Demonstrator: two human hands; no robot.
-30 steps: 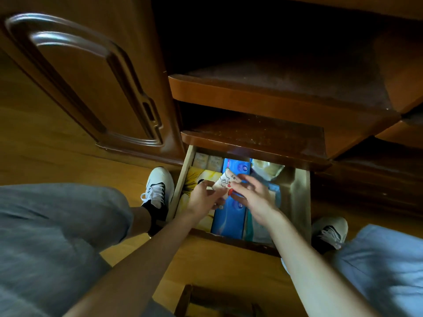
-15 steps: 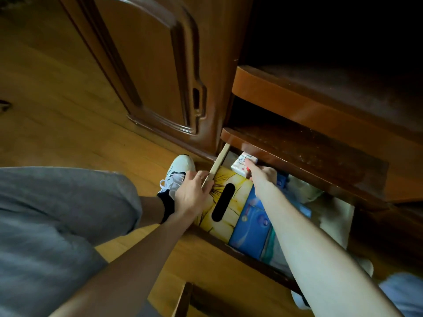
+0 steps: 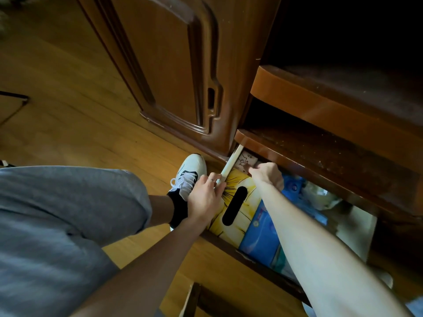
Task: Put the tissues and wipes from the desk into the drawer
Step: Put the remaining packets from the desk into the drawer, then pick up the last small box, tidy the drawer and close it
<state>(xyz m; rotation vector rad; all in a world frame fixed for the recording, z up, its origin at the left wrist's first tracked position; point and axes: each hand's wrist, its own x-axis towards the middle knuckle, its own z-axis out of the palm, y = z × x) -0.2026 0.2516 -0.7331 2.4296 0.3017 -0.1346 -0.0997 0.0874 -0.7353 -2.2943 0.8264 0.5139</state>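
right hand (image 3: 267, 175) pinching small tissue pack (image 3: 246, 161), tucking it into drawer's (image 3: 231, 164) back corner, probably to use the gap behind the yellow tissue box (image 3: 238, 197). left hand (image 3: 206, 197) curled on the drawer's side wall, likely steadying it.

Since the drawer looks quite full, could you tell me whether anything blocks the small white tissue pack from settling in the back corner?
Nothing visible does: the right hand pushes the small tissue pack into the drawer's far-left corner, beyond the yellow tissue box. The shelf overhangs that corner.
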